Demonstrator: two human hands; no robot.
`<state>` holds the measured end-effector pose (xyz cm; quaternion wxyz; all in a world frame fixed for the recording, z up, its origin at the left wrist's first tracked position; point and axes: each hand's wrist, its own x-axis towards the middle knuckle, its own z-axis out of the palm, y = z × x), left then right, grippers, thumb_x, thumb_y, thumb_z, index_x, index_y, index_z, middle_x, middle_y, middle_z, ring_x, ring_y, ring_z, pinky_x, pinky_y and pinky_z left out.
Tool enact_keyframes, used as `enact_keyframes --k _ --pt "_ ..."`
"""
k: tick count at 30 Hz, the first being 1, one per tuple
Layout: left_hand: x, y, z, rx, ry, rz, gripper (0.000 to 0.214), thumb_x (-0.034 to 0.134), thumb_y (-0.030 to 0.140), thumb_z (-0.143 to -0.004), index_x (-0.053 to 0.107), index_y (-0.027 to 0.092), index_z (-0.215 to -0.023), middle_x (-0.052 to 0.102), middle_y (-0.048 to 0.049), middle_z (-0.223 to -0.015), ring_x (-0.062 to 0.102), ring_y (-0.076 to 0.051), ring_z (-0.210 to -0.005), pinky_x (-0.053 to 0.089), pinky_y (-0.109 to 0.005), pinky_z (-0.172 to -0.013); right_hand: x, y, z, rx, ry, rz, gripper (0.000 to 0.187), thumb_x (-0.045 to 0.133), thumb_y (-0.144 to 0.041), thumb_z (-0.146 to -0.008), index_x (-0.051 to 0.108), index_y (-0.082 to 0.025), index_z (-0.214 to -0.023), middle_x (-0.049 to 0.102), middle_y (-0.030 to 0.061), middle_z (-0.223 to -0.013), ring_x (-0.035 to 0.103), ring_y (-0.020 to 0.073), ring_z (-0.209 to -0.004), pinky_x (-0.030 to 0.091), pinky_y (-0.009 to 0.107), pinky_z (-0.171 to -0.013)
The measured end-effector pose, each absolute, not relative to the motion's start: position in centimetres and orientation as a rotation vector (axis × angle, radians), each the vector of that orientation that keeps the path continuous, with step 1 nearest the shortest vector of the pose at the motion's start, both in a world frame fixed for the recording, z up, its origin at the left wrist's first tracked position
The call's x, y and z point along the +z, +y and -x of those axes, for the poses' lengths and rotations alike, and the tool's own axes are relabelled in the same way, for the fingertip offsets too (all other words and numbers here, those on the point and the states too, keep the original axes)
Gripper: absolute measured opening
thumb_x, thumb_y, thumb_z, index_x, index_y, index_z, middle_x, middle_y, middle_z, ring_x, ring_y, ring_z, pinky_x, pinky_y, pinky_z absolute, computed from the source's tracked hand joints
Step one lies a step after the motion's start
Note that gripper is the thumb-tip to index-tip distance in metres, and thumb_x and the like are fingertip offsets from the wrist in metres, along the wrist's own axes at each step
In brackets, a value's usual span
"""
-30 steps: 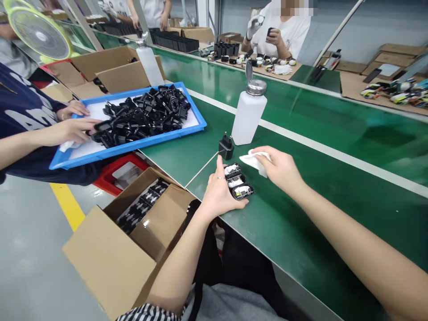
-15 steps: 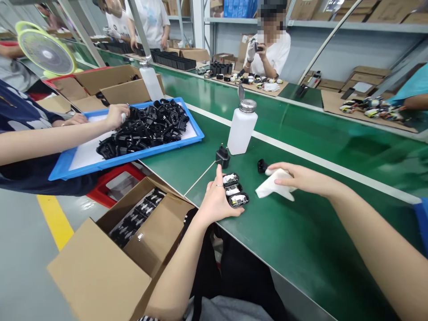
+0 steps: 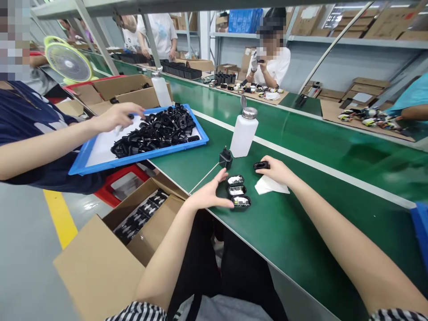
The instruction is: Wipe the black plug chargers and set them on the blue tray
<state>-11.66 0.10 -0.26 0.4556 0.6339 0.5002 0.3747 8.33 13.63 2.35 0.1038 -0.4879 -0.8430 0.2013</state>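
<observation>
Three black oval parts with white labels [image 3: 237,191] lie in a row near the front edge of the green belt [image 3: 301,232]. My left hand [image 3: 209,194] rests open beside them, fingers touching the left side of the row. My right hand [image 3: 276,170] is closed on a small black part [image 3: 261,165] just right of the row. A white cloth [image 3: 269,186] lies flat on the belt under my right wrist. A black plug adapter [image 3: 225,158] stands upright behind the row, next to a white dispenser bottle [image 3: 243,132].
A blue tray [image 3: 100,154] piled with black parts sits at left, where another person's hand [image 3: 117,117] reaches in. An open cardboard box [image 3: 133,223] of parts stands below the belt edge. Other people work across the belt. A blue bin corner [image 3: 421,223] shows at right.
My right hand dropped the white cloth onto the belt and closed on the small black part. My left hand opened and slid slightly off the row of three parts.
</observation>
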Motion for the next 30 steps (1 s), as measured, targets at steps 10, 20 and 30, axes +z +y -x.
enact_keyframes --k 10,20,30 --pt "0.1 1.5 11.4 0.962 1.392 -1.640 0.041 0.045 0.012 -0.064 0.046 0.018 -0.104 0.050 -0.0033 -0.109 0.047 -0.017 -0.097 0.040 -0.029 -0.076 6.2 10.4 -6.2 1.002 -2.232 1.059 0.027 0.043 -0.030 -0.071 0.052 -0.022 -0.094 0.053 -0.0012 -0.067 0.046 0.0088 -0.046 0.040 0.026 -0.051" --pt "-0.7 2.6 10.7 1.039 1.554 -1.678 0.037 0.051 0.019 -0.063 0.050 0.018 -0.100 0.055 -0.0013 -0.100 0.051 -0.014 -0.087 0.042 -0.022 -0.068 5.0 9.8 -5.4 1.086 -2.167 1.102 0.035 0.050 -0.027 -0.066 0.050 -0.017 -0.099 0.048 -0.0057 -0.047 0.045 0.0090 -0.037 0.040 0.025 -0.048" --pt "-0.5 2.8 10.2 1.108 1.580 -1.664 0.038 0.057 0.024 -0.061 0.050 0.019 -0.098 0.057 0.0008 -0.093 0.053 -0.010 -0.074 0.042 -0.019 -0.065 3.9 9.2 -4.2 0.612 -2.674 0.960 0.020 0.049 -0.025 -0.068 0.057 -0.021 -0.086 0.060 -0.0019 -0.073 0.052 0.0112 -0.059 0.038 0.022 -0.056"
